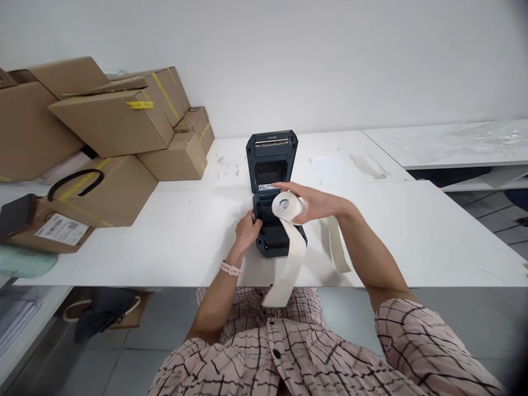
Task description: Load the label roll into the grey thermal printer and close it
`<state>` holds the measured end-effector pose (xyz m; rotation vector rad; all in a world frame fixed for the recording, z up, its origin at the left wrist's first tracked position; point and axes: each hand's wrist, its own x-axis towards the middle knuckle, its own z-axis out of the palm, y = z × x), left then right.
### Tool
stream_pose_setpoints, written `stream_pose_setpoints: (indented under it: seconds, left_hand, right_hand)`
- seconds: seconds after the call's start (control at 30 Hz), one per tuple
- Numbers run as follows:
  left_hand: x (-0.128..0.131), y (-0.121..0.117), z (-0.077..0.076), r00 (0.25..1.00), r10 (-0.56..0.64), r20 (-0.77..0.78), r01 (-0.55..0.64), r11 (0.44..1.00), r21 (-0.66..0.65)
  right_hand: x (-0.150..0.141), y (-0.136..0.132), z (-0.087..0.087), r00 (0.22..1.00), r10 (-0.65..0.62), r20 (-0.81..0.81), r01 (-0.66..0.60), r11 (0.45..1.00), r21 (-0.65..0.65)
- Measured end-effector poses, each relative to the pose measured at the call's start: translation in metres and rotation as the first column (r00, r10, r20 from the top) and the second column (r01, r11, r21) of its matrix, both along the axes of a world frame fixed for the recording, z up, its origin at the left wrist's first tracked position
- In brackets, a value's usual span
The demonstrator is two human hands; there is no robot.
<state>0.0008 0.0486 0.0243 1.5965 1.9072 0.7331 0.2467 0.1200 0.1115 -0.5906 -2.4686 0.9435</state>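
A dark blue label printer (272,165) stands on the white table (173,242) with its lid raised. My right hand (317,203) grips a white paper roll (285,206) just above the printer's open bay. A long strip of paper (289,264) trails from the roll over the table's front edge. A second strip (337,245) hangs beside my right forearm. My left hand (247,231), with a pink watch on the wrist, rests closed against the printer's left side, its fingertips at the bay's rim.
Several cardboard boxes (111,121) are stacked at the table's back left, with a black-handled box (103,192) in front. A second white table (449,143) stands at the back right. Bags (103,313) lie on the floor under the table's left end.
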Motion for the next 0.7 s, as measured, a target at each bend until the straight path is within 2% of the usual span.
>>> stream_pose_setpoints:
  seconds: [0.1, 0.17, 0.3, 0.4, 0.47, 0.57, 0.63, 0.7]
  left_hand:
    - [-0.001, -0.002, 0.000, 0.999, -0.032, 0.036, 0.033, 0.999, -0.025]
    - [-0.001, -0.003, 0.000, 0.997, -0.042, 0.066, 0.044, 0.999, -0.029]
    - [0.000, -0.002, -0.003, 0.996, -0.024, 0.082, 0.026, 0.999, -0.024]
    - [-0.001, -0.001, -0.005, 0.997, -0.013, 0.076, 0.014, 1.000, -0.011]
    - [-0.001, -0.001, -0.006, 0.995, -0.016, 0.094, 0.016, 1.000, -0.002]
    - [-0.003, 0.001, -0.007, 0.995, -0.011, 0.102, 0.011, 1.000, -0.003]
    - [-0.004, 0.003, -0.009, 0.996, -0.006, 0.086, 0.007, 1.000, -0.005]
    - [-0.004, 0.004, -0.010, 0.997, -0.009, 0.080, 0.009, 1.000, -0.002]
  right_hand:
    - [0.045, -0.002, 0.010, 0.987, -0.157, -0.043, 0.155, 0.986, -0.061]
    - [0.067, 0.009, -0.001, 0.953, -0.294, -0.071, 0.284, 0.951, -0.126]
    - [0.083, 0.046, -0.054, 0.856, -0.503, -0.117, 0.458, 0.843, -0.282]
    - [0.077, 0.069, -0.093, 0.811, -0.575, -0.110, 0.510, 0.785, -0.352]
    - [0.072, 0.077, -0.108, 0.797, -0.595, -0.102, 0.524, 0.767, -0.371]
    - [0.079, 0.079, -0.110, 0.804, -0.589, -0.083, 0.514, 0.759, -0.401]
    - [0.098, 0.076, -0.103, 0.808, -0.579, -0.109, 0.482, 0.756, -0.443]
    - [0.125, 0.067, -0.099, 0.775, -0.604, -0.187, 0.462, 0.743, -0.484]
